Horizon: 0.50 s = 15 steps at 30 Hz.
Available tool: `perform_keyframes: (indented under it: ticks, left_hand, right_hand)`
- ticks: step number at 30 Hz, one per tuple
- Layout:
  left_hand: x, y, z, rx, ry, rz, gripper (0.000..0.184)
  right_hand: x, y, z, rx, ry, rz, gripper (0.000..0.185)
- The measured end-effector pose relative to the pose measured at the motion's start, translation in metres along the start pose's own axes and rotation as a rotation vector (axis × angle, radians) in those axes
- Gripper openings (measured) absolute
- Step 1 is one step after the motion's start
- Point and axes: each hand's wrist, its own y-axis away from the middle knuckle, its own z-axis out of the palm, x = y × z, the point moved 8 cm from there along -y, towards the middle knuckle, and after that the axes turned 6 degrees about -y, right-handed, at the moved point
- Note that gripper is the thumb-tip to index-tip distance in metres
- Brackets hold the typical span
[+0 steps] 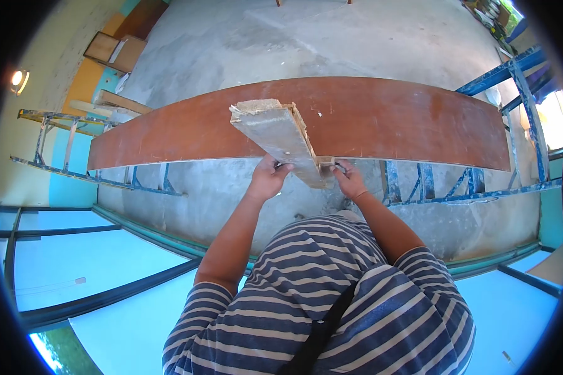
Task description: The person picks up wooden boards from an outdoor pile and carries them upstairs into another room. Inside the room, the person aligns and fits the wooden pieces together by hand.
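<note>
A greyish wooden board (278, 136) with a splintered far end lies crosswise over a long reddish-brown wooden panel (187, 134). Its near end sticks out past the panel's front edge. My left hand (269, 178) is closed at the board's left edge, thumb against the wood. On the other side, my right hand (350, 180) has its fingers pinched together beside a small wooden block (326, 161) at the board's right edge. A small dark bit shows at those fingertips, too small to name.
Blue, paint-spattered ladder-like supports stand at both ends of the panel, one at the right (525, 106) and one at the left (56, 140). Concrete floor (231, 37) stretches beyond. Wooden boxes (116, 50) sit by the left wall, and dark-framed window panes (94, 262) are close behind me.
</note>
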Motion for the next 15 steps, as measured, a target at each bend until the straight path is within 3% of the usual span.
perform_keyframes:
  ticks: [7,15]
  left_hand:
    - [-0.01,0.027,-0.004,0.079,-0.017,-0.058,0.031]
    - [-0.054,0.092,-0.051,0.232,-0.189,-0.281,0.027]
  right_hand:
    - [-0.011,-0.004,-0.004,-0.071,0.126,-0.06,0.044]
    - [0.005,-0.004,0.003,-0.109,-0.155,0.003,0.04]
